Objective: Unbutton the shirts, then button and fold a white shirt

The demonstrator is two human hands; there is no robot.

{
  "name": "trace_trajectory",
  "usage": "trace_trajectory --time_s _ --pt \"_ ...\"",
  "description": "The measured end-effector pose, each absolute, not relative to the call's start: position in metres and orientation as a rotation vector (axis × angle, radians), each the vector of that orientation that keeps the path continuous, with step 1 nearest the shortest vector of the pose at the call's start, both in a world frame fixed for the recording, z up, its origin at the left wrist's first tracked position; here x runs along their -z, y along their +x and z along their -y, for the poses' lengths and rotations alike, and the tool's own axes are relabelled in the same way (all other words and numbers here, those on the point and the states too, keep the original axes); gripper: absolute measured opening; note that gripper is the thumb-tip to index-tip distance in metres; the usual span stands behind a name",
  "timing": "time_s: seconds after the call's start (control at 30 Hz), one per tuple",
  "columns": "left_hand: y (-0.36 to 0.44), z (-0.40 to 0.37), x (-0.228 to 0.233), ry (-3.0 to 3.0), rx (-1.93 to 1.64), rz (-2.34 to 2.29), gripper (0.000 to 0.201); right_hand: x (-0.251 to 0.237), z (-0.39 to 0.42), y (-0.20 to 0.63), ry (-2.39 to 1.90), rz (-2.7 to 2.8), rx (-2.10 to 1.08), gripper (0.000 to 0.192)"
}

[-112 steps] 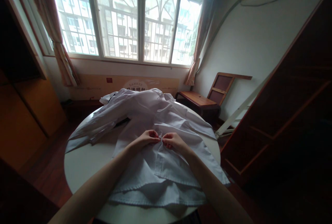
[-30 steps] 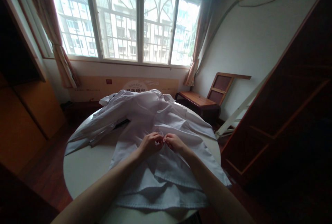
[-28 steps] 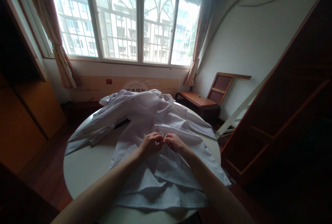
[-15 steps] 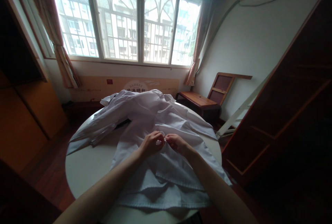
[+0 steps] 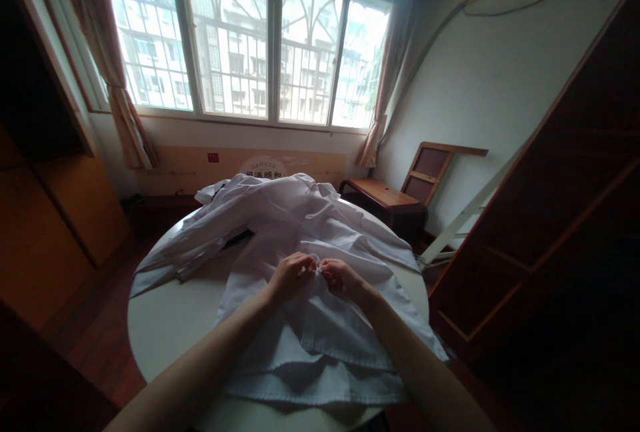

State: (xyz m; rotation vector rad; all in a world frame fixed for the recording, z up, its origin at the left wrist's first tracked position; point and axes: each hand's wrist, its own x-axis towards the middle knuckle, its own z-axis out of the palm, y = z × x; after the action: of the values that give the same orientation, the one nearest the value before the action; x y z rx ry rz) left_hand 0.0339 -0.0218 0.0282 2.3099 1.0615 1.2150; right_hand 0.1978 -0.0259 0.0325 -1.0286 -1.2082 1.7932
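Observation:
A long-sleeved white garment [image 5: 270, 225], like a coat or shirt, lies spread over a round white table [image 5: 160, 325]. Its hem falls toward the near edge and one sleeve stretches to the left. At the middle of its front, my left hand [image 5: 293, 275] pinches the cloth with bent fingers. Close beside it, nearly touching, my right hand [image 5: 343, 277] pinches the same fold from the right. The cloth is gathered and slightly raised between my fingertips. Any button there is too small to make out.
A wooden chair [image 5: 390, 192] stands beyond the table at the right. The large dark wooden panel [image 5: 505, 272] leans in on the right, near a pale ladder-like frame [image 5: 450, 232]. Orange cabinets [image 5: 70, 225] are at left. A dark object [image 5: 239, 239] shows under the sleeve.
Both hands stay at the same spot on the garment. My left fingers have closed in a little, and the fingertips of both hands have shifted slightly. The view has moved a touch.

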Motion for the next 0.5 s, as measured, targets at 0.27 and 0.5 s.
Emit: trace_trajectory --time_s 0.27,0.5 --pt "0.009 -0.008 -0.031 1.61 -1.647 -1.376 0.021 -0.049 0.037 0.195 -0.966 1.25 -1.768 0.014" --pt "-0.038 -0.042 -0.032 0.65 -1.891 -1.712 0.027 -0.061 0.045 0.199 -0.771 1.332 -1.935 0.012"
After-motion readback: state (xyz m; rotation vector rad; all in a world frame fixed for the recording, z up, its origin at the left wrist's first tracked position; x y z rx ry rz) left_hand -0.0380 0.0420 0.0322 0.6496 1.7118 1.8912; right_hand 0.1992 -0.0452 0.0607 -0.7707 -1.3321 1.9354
